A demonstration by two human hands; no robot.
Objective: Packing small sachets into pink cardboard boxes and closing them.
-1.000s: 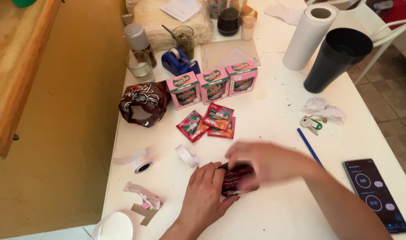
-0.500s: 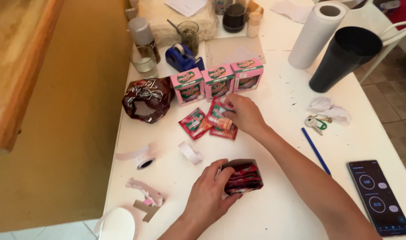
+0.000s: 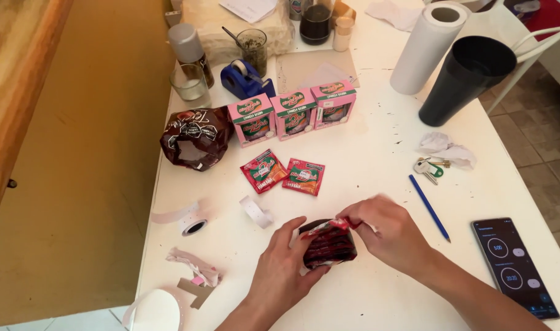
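Note:
My left hand (image 3: 283, 266) grips the left side of a small dark red box (image 3: 329, 248) filled with red sachets on the white table (image 3: 378, 153). My right hand (image 3: 390, 230) pinches a red sachet (image 3: 329, 227) at the box's open top. Two more red and green sachets (image 3: 283, 173) lie flat just beyond. Three pink boxes (image 3: 292, 113) stand in a row behind those.
A dark brown foil bag (image 3: 195, 138) lies left. Blue tape dispenser (image 3: 246, 78), glasses and jars stand at the back. Paper towel roll (image 3: 428, 49) and black cup (image 3: 464, 79) are back right. Keys (image 3: 428, 167), blue pen (image 3: 428, 207) and phone (image 3: 516, 266) lie right. Label scraps (image 3: 191, 214) sit left.
My right hand reached to the loose sachets by the pink boxes, then came back with one to the dark box. Fewer sachets lie on the table now.

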